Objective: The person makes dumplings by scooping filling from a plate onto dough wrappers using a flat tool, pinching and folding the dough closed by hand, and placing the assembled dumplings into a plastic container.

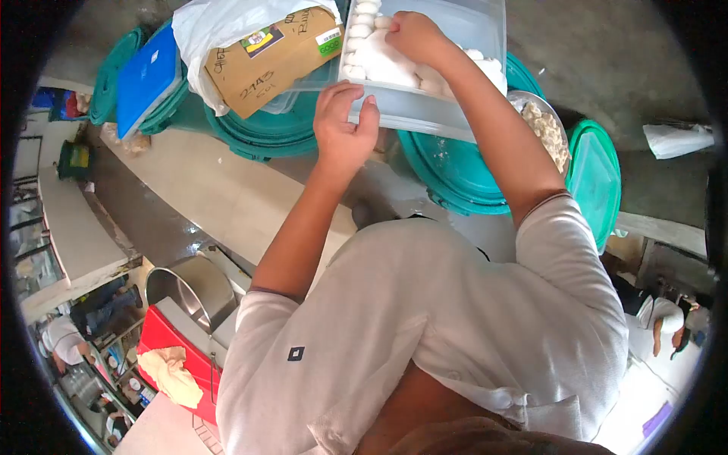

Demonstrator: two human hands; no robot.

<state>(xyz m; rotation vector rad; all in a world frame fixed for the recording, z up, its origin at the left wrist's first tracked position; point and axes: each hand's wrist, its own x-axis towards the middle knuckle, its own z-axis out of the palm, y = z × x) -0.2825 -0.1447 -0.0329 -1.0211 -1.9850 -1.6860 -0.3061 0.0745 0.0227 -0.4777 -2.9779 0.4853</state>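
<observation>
A translucent plastic box (425, 106) holds rows of white dough balls (359, 32) and a larger smooth white mass (387, 64). My right hand (417, 36) reaches over into it, fingers bent and pressed together at a ball beside the left row. Its fingertips are partly hidden. My left hand (345, 121) is at the box's near left corner, palm side partly turned to me. Its thumb stands apart from the curved fingers, which lie by the rim, and nothing shows between them.
A cardboard box (277, 64) partly in a white plastic bag (205, 38) lies left, on green lidded tubs (262, 136). To the right are a bowl of pale lumps (542, 125) and a green lid (595, 182). A metal pot (193, 288) and red cooler (178, 353) stand lower left. Other people appear at both edges.
</observation>
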